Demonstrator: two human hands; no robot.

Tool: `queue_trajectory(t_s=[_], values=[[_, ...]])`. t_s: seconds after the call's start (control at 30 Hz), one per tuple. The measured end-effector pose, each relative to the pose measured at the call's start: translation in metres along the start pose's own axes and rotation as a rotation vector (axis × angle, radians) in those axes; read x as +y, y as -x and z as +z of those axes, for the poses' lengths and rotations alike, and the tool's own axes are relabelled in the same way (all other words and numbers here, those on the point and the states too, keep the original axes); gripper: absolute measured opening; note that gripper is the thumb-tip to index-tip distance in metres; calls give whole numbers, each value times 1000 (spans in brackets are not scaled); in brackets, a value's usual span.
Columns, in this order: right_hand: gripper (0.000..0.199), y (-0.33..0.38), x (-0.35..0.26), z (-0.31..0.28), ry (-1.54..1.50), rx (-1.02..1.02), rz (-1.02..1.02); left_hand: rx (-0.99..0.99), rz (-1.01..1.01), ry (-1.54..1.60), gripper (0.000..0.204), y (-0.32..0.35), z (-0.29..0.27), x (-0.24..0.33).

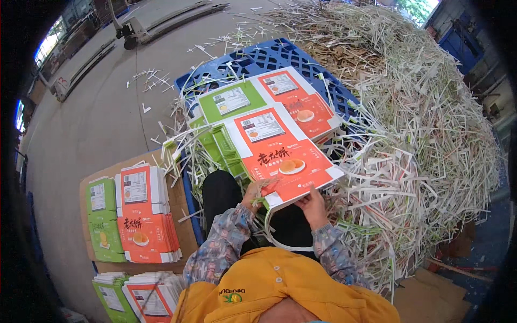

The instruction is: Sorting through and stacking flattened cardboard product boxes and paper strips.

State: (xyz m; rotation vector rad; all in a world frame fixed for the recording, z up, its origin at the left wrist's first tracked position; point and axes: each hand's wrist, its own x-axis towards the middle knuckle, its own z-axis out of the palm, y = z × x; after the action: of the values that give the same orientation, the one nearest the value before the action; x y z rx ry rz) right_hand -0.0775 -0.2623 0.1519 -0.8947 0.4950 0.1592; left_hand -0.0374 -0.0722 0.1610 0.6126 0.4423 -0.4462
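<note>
A stack of orange-and-white printed carton blanks [291, 145] lies in front of me, its near edge raised over my lap. My right hand [313, 209] is closed on that near edge, thumb on top and the other fingers underneath. At the near left corner, my left hand [255, 194] touches the stack; its fingers are smeared by motion, so their grip is unclear. A bent white strip [267, 229] hangs below the edge between my hands. Left of the stack are green carton pieces [222, 148]. Behind it lie a green printed blank [231, 102] and another orange stack [298, 102].
A blue plastic pallet [280, 51] is under the blanks. To the right rises a large heap of paper offcut strips [425, 134]. Green stacks [104, 215] and orange stacks [145, 215] stand on cardboard at left. A pallet jack [132, 32] is on the floor at far left.
</note>
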Motion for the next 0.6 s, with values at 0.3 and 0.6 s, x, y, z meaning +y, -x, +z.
queue_trajectory(t_s=[0.3, 0.6], values=[[30, 5, -24, 40, 154, -81, -163, -217, 129, 58, 38, -22, -20, 0], [27, 26, -39, 55, 314, -198, -238, -104, 190, 325, 46, -12, -14, -2]])
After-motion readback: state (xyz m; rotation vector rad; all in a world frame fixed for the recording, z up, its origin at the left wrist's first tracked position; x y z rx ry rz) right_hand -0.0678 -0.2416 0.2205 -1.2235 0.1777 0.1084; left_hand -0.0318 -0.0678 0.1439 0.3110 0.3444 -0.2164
